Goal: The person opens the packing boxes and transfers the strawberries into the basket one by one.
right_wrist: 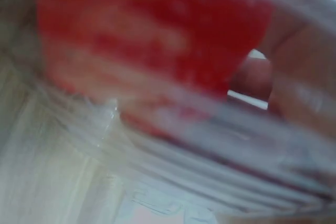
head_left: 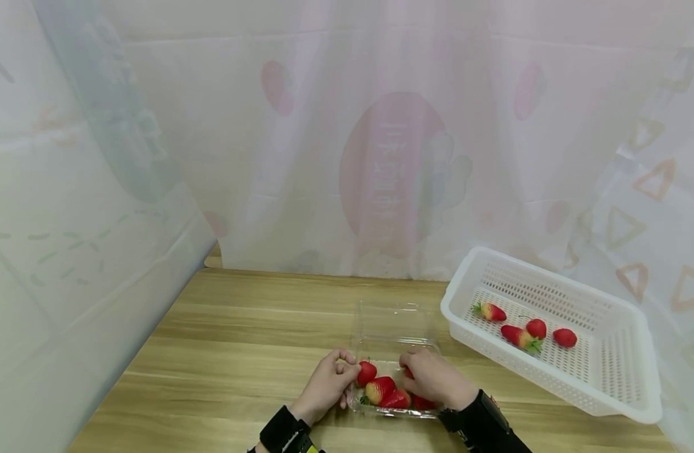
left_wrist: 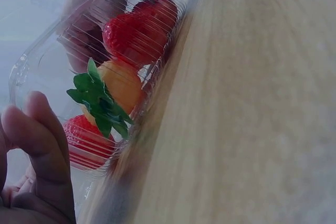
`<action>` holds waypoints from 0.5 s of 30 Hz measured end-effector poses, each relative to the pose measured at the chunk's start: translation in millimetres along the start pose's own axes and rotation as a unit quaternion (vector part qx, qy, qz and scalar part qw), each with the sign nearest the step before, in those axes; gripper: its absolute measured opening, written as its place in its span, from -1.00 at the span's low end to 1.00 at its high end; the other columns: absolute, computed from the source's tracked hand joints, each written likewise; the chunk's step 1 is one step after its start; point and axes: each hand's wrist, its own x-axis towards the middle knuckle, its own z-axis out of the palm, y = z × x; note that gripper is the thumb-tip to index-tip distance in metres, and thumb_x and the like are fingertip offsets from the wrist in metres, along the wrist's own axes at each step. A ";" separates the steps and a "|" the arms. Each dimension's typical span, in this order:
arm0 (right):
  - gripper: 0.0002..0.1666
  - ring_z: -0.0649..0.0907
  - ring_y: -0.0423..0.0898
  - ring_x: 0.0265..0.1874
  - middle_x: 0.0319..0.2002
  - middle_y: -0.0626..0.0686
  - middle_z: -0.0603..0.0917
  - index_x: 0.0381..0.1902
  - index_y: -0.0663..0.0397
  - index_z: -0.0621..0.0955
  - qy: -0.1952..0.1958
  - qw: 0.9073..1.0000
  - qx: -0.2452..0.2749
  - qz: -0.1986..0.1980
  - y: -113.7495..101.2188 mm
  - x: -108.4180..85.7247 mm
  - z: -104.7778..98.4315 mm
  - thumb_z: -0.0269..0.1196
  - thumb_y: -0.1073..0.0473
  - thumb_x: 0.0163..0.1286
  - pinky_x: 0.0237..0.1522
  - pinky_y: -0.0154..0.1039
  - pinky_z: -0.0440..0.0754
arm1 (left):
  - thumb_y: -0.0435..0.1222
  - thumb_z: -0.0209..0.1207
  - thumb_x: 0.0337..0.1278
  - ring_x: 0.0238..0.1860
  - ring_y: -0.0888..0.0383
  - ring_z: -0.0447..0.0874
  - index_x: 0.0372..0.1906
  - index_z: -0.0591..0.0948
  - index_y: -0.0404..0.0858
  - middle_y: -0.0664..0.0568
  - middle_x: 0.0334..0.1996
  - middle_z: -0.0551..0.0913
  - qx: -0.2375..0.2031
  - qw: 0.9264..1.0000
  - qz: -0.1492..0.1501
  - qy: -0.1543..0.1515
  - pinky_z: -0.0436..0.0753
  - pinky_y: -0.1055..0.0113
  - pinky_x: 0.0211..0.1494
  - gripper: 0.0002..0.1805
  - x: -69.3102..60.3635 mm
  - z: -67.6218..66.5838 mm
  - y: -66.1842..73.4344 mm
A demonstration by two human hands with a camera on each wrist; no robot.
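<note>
Here, the left hand (head_left: 326,380) has bent fingers at the near end of a clear box (head_left: 393,413); whether they grip it, I cannot tell. The right hand (head_left: 437,379) pinches a strawberry (head_left: 408,373) with curled fingers. More strawberries (head_left: 380,389) lie in the box between the hands; a white basket (head_left: 550,271) with four stands beyond the right.

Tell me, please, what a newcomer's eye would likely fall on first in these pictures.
Probably the bright red strawberries in the clear plastic box, with the left hand at its left end and the right hand over its right part. Next would come the large white basket on the right, with four more strawberries inside.
</note>
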 end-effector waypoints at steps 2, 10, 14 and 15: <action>-0.90 0.52 -0.22 -0.45 -0.42 -0.07 0.62 -0.38 0.09 0.63 0.006 1.000 -0.003 -0.006 0.2 0.8 1.0 0.36 0.21 0.22 -0.37 -0.33 0.52 | -0.33 0.15 0.35 -0.80 0.34 0.39 -0.08 0.37 -0.35 0.11 -0.67 0.47 -0.001 1.000 0.001 0.000 0.44 0.53 -0.75 -0.77 -0.1 -0.4 0.1; -0.87 0.53 -0.26 -0.45 -0.38 -0.13 0.59 -0.29 0.07 0.66 0.020 1.000 0.012 -0.010 -1.8 4.2 2.1 0.35 0.13 0.29 -0.38 -0.35 0.54 | -0.32 0.15 0.35 -0.79 0.33 0.39 -0.06 0.37 -0.35 0.11 -0.67 0.47 0.002 1.000 -0.002 0.004 0.45 0.52 -0.74 -0.76 -0.3 -1.1 0.0; -0.83 0.49 -0.29 -0.46 -0.41 -0.15 0.55 -0.25 0.08 0.67 0.026 0.999 0.020 -0.008 -2.1 5.0 1.9 0.36 0.11 0.30 -0.40 -0.37 0.50 | -0.32 0.15 0.35 -0.79 0.32 0.39 -0.05 0.38 -0.35 0.10 -0.66 0.47 0.003 1.000 -0.003 0.004 0.45 0.52 -0.74 -0.75 0.2 -1.0 -0.3; -0.82 0.49 -0.29 -0.45 -0.41 -0.16 0.55 -0.24 0.08 0.67 0.026 0.999 0.021 -0.008 -2.1 5.1 1.6 0.36 0.10 0.30 -0.40 -0.37 0.51 | -0.32 0.15 0.35 -0.79 0.32 0.39 -0.05 0.38 -0.35 0.10 -0.65 0.47 0.002 1.000 -0.003 0.003 0.45 0.52 -0.74 -0.75 0.3 -0.9 -0.2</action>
